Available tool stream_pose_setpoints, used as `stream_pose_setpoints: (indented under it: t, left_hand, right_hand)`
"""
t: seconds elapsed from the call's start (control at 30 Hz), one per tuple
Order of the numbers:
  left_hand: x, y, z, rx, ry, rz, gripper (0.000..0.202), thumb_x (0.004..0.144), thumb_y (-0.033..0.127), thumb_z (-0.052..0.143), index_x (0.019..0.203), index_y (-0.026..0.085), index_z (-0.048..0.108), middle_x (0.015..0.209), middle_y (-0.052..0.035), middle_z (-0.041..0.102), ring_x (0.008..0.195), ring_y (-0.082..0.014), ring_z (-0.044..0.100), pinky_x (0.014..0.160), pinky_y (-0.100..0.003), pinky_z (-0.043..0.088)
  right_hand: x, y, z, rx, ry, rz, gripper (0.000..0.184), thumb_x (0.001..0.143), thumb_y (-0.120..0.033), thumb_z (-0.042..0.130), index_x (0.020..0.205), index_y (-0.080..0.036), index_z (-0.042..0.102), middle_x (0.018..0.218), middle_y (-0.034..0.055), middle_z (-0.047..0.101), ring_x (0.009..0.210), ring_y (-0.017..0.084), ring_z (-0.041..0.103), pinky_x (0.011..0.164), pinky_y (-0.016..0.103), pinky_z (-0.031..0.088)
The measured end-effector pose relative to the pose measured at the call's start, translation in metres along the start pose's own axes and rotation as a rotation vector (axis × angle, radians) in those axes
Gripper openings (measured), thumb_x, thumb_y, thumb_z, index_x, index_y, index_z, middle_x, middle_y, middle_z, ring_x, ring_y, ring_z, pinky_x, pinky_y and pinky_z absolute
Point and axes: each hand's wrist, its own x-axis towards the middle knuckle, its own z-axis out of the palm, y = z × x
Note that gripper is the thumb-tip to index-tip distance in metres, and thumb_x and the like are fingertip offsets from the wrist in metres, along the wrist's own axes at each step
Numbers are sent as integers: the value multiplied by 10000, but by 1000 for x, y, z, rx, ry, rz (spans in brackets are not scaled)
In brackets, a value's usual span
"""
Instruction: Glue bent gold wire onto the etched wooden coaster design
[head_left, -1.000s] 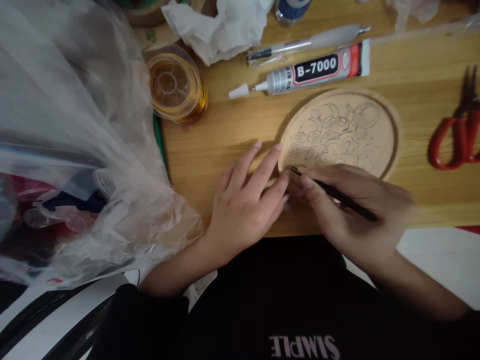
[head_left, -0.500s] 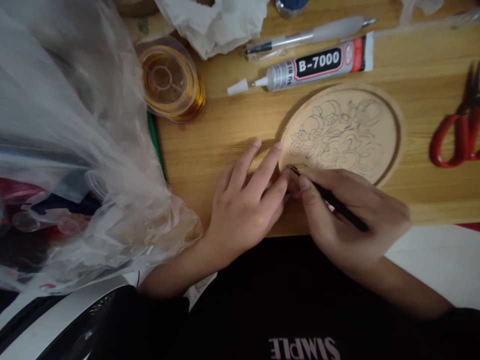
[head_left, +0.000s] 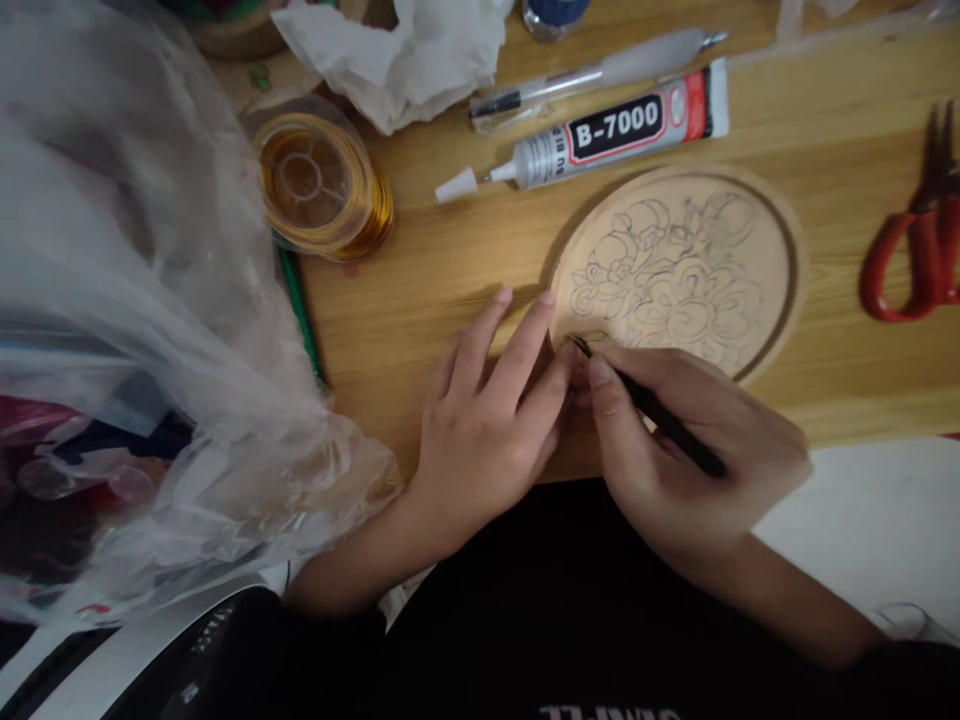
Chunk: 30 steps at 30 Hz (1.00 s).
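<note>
A round wooden plate [head_left: 757, 240] with a raised rim lies on the table, a floral line drawing covering its sunken face. My right hand [head_left: 690, 440] is closed around a slim black pen-like tool [head_left: 675, 425], whose tip is down at the plate's lower left edge, beside some sketched lines. Whether it is a pen or another pointed tool I cannot make out. My left hand [head_left: 487, 420] has its fingers spread, the fingertips at the plate's left rim. Its thumb is mostly hidden, and the index fingertip is close to the tool's tip.
A B-7000 glue tube [head_left: 615, 130] and a clear-barrelled pen [head_left: 592, 80] lie beyond the plate. Red-handled pliers or scissors [head_left: 911, 250] are at right. A spool of golden wire [head_left: 322, 190], crumpled tissue [head_left: 405, 60], a green stick [head_left: 300, 310] and a plastic bag [head_left: 172, 330] occupy the left.
The view has shifted slightly, so the things on the table appear a little further left. Both hands keep nearly the same pose at the plate's edge.
</note>
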Motion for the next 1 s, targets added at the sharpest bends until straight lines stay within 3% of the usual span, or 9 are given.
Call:
stream_pose_setpoints:
  t: [0.33,0.5,0.7,0.9,1.0]
  left_hand:
    - [-2,0,2,22,32,-7,284,963,220,549,1234,159,609,1445,-127,544,1399,-330,442,1123,-505,430]
    - [-3,1,6,1,36,-8,275,970,230,532,1226,154,599,1434,-130,555,1391,-330,450,1115,-512,441]
    - [-2,0,5,-66,34,-23,278,972,226,535,1241,172,578,1444,-142,540,1419,-311,425,1122,-510,441]
    - [1,2,4,-48,62,12,287,953,216,566,1209,92,602,1403,-188,561,1352,-367,489,1089,-530,487]
    - [2,3,3,-46,44,-14,258,972,234,534,1211,158,593,1414,-144,566,1366,-342,492,1087,-519,501]
  right_hand:
    - [4,9,-22,-42,-173,5,295,856,-133,675,1113,-275,700,984,32,766,855,204,735,768,341,627]
    - [8,15,-23,23,-182,-87,314,836,-96,685,1097,-270,700,946,27,767,815,189,734,742,321,628]
    - [8,18,-20,40,-183,-80,333,842,-105,682,1108,-304,697,949,18,768,828,203,742,738,340,640]
    - [11,20,-22,44,-195,-99,322,831,-97,699,1091,-287,698,951,17,769,836,187,737,744,323,630]
    - [14,23,-23,64,-212,-89,276,830,-107,704,1060,-259,706,921,19,766,816,174,730,718,301,616]
